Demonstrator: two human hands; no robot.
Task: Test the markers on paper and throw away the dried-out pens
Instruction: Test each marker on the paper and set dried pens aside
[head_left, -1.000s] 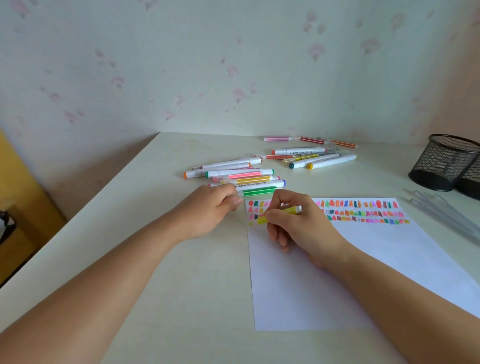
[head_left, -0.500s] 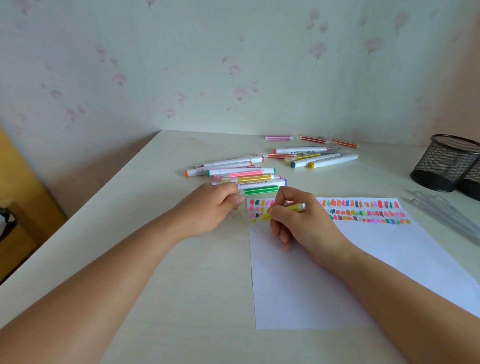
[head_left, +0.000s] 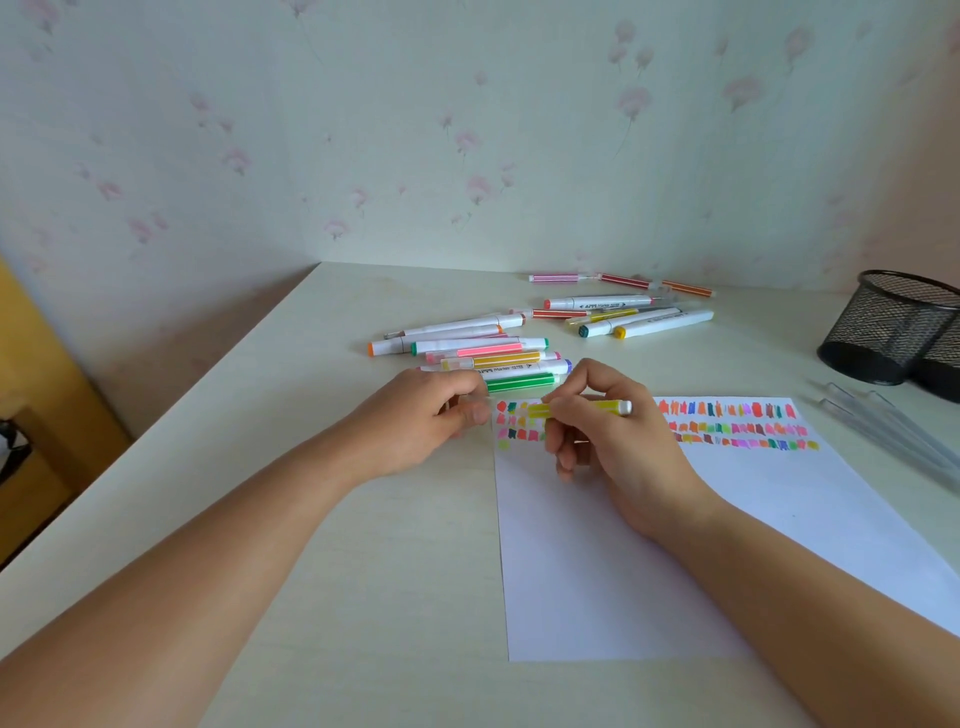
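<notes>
A white sheet of paper (head_left: 623, 571) lies on the desk with rows of colour swatches (head_left: 737, 428) along its top. My right hand (head_left: 608, 431) grips a yellow-green marker (head_left: 597, 408), held nearly level just above the swatches at the paper's top left. My left hand (head_left: 431, 421) is curled beside the paper's left edge, pinching a small clear piece that looks like the cap (head_left: 467, 402). A pile of markers (head_left: 483, 353) lies just behind both hands. A second group of markers (head_left: 634, 312) lies further back.
Two black mesh pen holders (head_left: 893, 327) stand at the right edge. Clear plastic tubes (head_left: 893, 431) lie in front of them. A wall runs behind the desk, and the desk's left edge drops off beside a yellow surface (head_left: 36, 389).
My right hand has lifted the yellow-green marker off the paper and turned it from slanted down to nearly level. My left hand stays beside the paper's edge.
</notes>
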